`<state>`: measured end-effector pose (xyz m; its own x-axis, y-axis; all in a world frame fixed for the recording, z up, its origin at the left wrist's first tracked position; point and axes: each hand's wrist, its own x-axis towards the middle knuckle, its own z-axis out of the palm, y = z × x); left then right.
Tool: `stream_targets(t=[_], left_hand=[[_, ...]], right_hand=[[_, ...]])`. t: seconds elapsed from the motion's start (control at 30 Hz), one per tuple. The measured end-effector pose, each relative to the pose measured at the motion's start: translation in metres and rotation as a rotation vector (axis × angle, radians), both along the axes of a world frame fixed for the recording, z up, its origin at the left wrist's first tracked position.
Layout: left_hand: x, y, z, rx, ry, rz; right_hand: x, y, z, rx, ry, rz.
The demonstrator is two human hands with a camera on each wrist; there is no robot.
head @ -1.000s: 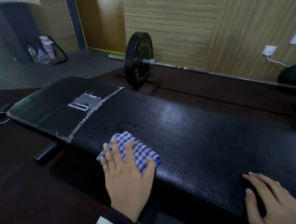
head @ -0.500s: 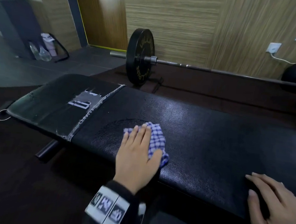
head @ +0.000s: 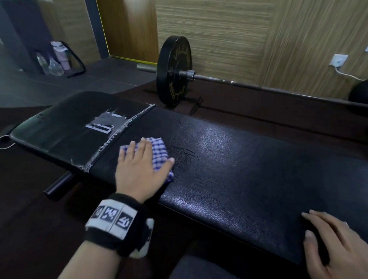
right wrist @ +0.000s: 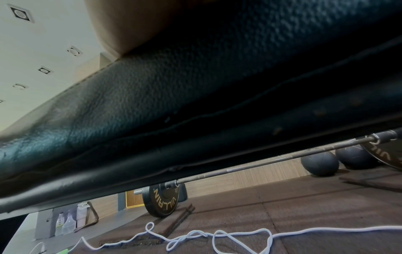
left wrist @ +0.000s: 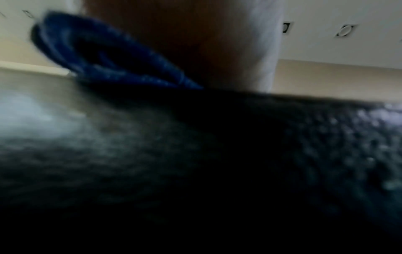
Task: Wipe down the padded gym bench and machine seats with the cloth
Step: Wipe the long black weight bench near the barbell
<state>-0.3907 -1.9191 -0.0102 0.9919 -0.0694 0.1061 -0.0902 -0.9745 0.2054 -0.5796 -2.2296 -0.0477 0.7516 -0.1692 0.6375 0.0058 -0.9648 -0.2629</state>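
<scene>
A long black padded bench [head: 243,168] runs across the head view, with a worn taped seam toward its left end. My left hand [head: 140,166] lies flat with straight fingers on a blue-and-white checked cloth [head: 160,151], pressing it onto the pad just right of the seam. The cloth [left wrist: 113,56] shows as a blurred blue fold in the left wrist view, above the dark pad [left wrist: 282,146]. My right hand [head: 335,248] rests open on the bench's near edge at the right. The right wrist view shows only the pad's side [right wrist: 152,103].
A barbell [head: 263,87] with a black plate [head: 174,70] lies on the floor behind the bench, before a wooden wall. Dark medicine balls [right wrist: 319,163] sit at the right. Bottles in a rack [head: 59,60] stand far left. A white cord [right wrist: 217,238] trails on the floor mat.
My left hand has slid the cloth from the bench's near edge up and across the pad, and it now sits farther in beside the seam. The right hand has stayed put.
</scene>
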Motion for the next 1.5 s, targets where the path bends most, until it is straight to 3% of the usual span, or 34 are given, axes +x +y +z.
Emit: stream_targets(t=[0.1,0.27,0.43,0.6,0.7,0.83,1.0,1.23,1.5], left_hand=[[-0.01,-0.02,-0.001,0.058,-0.005,-0.126],[-0.053,-0.002,-0.018,-0.053,-0.162,-0.326],[-0.045,0.045,-0.019,-0.077,-0.116,-0.146],[0.001,0.026,-0.003,0.025,0.023,-0.004],[0.011,-0.007,0.0,0.07,0.048,-0.09],[-0.013,-0.037,-0.003,0.039,-0.014,-0.278],[-0.053,-0.008,-0.015,-0.045,-0.098,-0.383],[-0.021,0.049,-0.005,-0.044,0.017,-0.182],[0.014,0.045,0.008,0.03,0.205,-0.092]], right_hand=[[-0.002,0.001,0.0,0.003,0.012,0.003],[-0.003,0.0,-0.001,-0.023,0.004,0.02],[-0.002,0.002,0.001,-0.015,-0.001,0.0],[0.0,0.003,0.002,-0.008,0.01,-0.006],[-0.002,0.003,0.002,-0.01,0.019,-0.012],[-0.005,0.004,0.002,-0.006,0.022,-0.002],[-0.007,0.003,0.002,-0.017,0.017,0.02],[-0.002,0.006,0.016,0.046,0.012,-0.028],[0.023,0.012,0.028,-0.084,0.144,-0.214]])
